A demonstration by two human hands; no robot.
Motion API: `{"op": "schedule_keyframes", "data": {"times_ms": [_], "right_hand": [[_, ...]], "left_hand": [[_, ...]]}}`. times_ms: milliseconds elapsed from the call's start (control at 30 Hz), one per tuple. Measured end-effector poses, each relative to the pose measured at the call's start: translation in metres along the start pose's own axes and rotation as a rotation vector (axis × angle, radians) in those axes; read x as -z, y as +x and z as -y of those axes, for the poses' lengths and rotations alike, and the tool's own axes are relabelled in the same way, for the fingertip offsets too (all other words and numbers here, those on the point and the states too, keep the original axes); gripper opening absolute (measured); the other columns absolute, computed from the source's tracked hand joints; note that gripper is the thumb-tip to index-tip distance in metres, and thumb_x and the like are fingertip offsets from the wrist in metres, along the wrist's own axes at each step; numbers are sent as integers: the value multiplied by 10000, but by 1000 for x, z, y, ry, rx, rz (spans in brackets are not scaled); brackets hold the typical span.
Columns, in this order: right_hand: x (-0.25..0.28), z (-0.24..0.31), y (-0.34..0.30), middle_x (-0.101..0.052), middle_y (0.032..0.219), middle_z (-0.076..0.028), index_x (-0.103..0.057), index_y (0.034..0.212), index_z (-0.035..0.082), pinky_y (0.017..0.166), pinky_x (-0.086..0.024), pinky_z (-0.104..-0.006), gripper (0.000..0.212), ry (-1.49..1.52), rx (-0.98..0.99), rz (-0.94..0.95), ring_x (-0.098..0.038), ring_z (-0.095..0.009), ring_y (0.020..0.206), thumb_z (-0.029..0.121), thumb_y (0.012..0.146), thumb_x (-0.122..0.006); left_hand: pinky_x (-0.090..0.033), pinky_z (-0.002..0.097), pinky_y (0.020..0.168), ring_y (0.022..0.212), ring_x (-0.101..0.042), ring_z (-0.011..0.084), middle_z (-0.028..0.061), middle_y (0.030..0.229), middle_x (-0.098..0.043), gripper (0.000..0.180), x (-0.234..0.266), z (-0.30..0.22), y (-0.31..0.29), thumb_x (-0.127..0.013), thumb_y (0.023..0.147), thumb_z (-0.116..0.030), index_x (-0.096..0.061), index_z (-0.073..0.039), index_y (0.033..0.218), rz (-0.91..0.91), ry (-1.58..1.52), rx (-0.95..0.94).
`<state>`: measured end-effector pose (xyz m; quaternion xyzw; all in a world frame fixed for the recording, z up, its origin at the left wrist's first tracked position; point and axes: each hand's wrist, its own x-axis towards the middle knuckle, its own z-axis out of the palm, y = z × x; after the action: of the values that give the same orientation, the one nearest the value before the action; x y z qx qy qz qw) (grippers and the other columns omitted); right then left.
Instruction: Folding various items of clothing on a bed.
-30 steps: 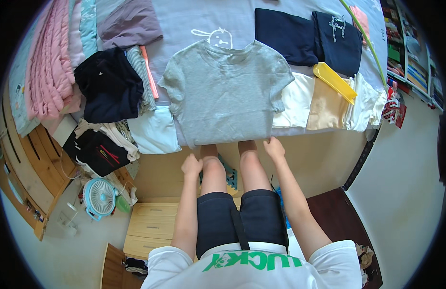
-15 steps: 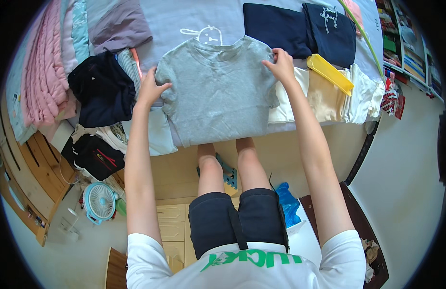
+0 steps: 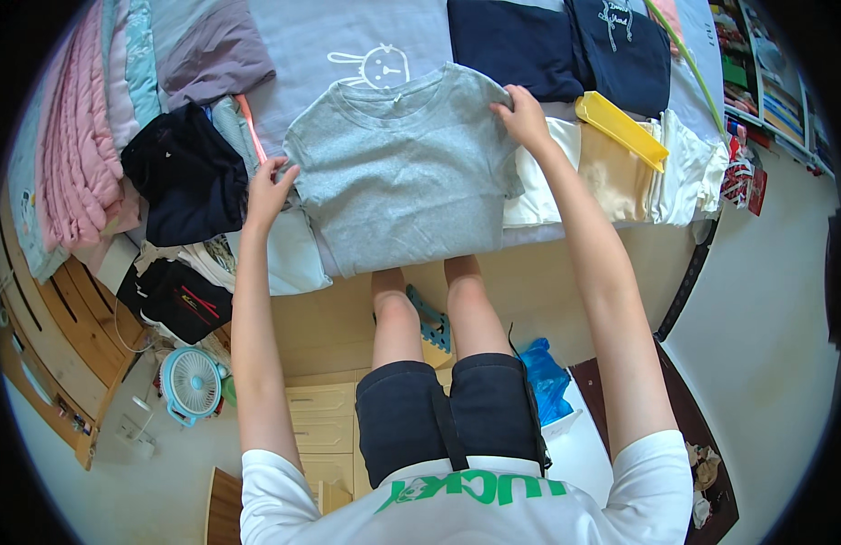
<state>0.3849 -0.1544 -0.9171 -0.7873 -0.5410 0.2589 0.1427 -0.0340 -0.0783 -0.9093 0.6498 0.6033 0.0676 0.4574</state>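
A grey short-sleeved T-shirt (image 3: pixel 407 173) lies spread out, collar away from me, its lower edge along the bed's near edge. At its left sleeve is my left hand (image 3: pixel 269 191), open, thumb and fingers apart by the cloth's border. My right hand (image 3: pixel 527 120) is closed on the shirt at the right shoulder, though its fingertips are partly hidden. Left of the shirt sits a crumpled black garment (image 3: pixel 186 177), with a pale blue folded cloth (image 3: pixel 296 252) nearer me. White folded clothes (image 3: pixel 540 182) lie under my right forearm.
Dark navy folded clothes (image 3: pixel 516 54) are at the back right. A yellow plastic tray (image 3: pixel 620 130) rests on beige folded cloth (image 3: pixel 613 177). Pink quilted bedding (image 3: pixel 79 145) and a purple-grey garment (image 3: pixel 218 54) line the left. On the lower left stands a blue fan (image 3: pixel 193 386).
My left hand has slid slightly left and nearer me along the sleeve, its thumb moving off the shirt front. The right shoulder and collar have shifted a little away from me.
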Motion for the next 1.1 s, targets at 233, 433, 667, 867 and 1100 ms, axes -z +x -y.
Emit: {"op": "schedule_keyframes", "data": {"times_ms": [233, 433, 667, 867, 1100], "right_hand": [[17, 38, 4, -564, 918, -105, -562, 974, 58, 742, -425, -321, 275, 94, -220, 252, -558, -253, 830, 231, 762, -592], [5, 42, 35, -563, 974, -97, -604, 941, 82, 774, -423, -335, 242, 181, -133, 372, -543, -245, 912, 235, 753, -602], [0, 38, 42, -613, 952, -87, -601, 990, 111, 794, -434, -363, 299, 62, -255, 148, -568, -254, 917, 271, 738, -621], [19, 14, 29, -608, 949, -130, -570, 1050, 56, 783, -438, -331, 500, 3, -193, 426, -582, -233, 897, 364, 671, -681], [23, 6, 14, -625, 827, -117, -612, 909, 34, 708, -448, -326, 304, 132, -277, 239, -597, -245, 776, 270, 718, -630]], "left_hand": [[-414, 301, 736, 780, -509, 192, 68, 942, -566, 655, -12, -25, 49, -731, 660, -328, -452, 0, 1154, -286, -141, 61], [-395, 342, 717, 855, -474, 194, 32, 778, -578, 480, -10, -45, 84, -734, 617, -338, -579, -52, 969, 73, 332, 61], [-420, 316, 619, 644, -544, 201, 71, 727, -584, 226, -2, -36, 93, -631, 728, -235, -546, -40, 804, -100, 117, -97], [-435, 322, 727, 864, -584, 230, 134, 902, -608, 445, 1, -54, 76, -717, 653, -285, -533, -39, 973, 45, 353, 14], [-430, 387, 784, 951, -547, 324, 215, 995, -567, 445, 28, -23, 77, -643, 703, -289, -513, 2, 1014, 298, 514, 2]]}}
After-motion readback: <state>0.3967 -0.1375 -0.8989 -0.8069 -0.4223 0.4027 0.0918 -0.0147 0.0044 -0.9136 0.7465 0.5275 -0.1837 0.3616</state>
